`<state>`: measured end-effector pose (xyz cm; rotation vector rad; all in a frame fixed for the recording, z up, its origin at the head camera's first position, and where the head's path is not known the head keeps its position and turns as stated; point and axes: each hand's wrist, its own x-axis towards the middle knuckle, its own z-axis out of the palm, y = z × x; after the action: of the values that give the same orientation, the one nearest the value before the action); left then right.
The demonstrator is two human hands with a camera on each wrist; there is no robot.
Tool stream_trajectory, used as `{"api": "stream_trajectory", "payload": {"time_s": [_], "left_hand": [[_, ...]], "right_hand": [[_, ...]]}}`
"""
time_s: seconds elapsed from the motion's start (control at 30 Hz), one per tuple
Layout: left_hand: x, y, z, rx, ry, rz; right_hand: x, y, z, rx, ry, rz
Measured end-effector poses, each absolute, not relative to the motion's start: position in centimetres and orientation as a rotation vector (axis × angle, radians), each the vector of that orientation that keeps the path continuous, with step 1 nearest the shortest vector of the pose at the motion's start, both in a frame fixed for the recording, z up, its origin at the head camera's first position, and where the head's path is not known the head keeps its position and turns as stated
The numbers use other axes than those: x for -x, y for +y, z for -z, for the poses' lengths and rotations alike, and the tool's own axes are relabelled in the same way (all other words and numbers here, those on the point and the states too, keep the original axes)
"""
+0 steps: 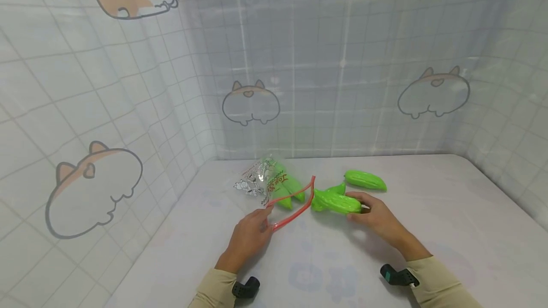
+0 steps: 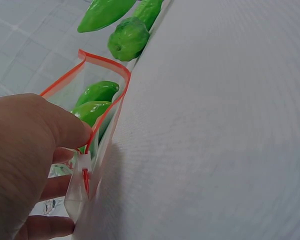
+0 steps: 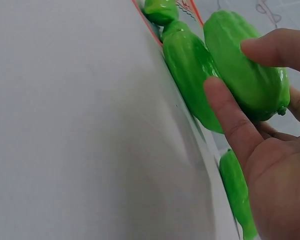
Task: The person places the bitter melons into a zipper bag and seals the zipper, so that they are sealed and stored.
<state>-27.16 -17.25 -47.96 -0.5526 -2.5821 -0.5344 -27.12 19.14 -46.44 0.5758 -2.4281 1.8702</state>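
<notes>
Surface: a white tabletop (image 1: 192, 246) is met along its far edge by a pale, tile-patterned sheet (image 1: 295, 51) printed with cartoon dogs.
Left hand: the near part of the red rim of a clear, printed plastic bag (image 1: 295, 216) is pinched by the left hand (image 1: 251, 232); the thumb is laid at the rim, and the other fingers are placed against the bag's outer side.
Bag: it is laid left of the surface's middle, nearer the far edge, with its mouth spread apart and turned toward the right edge.
Bag contents: at least two glossy green elongated vegetable-shaped pieces (image 2: 97, 91) are seen inside, beyond the left thumb and apart from it.
Right hand: a glossy green, ridged, cucumber-like piece (image 1: 338, 202) is grasped by the right hand (image 1: 378, 217) near its nubbed end; it is set between the thumb and the fingers, and its other end is pointed at the bag's mouth.
Beneath the grasp: a smooth green elongated piece (image 3: 190, 75) is rested on the surface just outside the red rim, beside and below the ridged one; whether the two are touching cannot be told.
Toward the far edge: another green elongated piece (image 1: 365, 180) is left right of the surface's middle, just beyond the right fingers, ungripped.
Wrists: black bands (image 1: 246, 288) are worn at beige sleeves (image 1: 214, 290).
</notes>
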Motion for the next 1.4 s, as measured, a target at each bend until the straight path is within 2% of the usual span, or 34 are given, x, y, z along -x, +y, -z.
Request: {"api": "stream_trajectory", "payload": {"time_s": [0.2, 1.4], "left_hand": [[27.2, -17.3, 48.0, 0.560, -2.570, 0.547], [27.2, -17.3, 47.9, 0.537, -2.586, 0.563]], "right_hand": [[27.0, 18.6, 46.4, -0.631, -2.413, -1.848], [26.1, 13.7, 46.2, -0.474, -2.578, -1.704]]}}
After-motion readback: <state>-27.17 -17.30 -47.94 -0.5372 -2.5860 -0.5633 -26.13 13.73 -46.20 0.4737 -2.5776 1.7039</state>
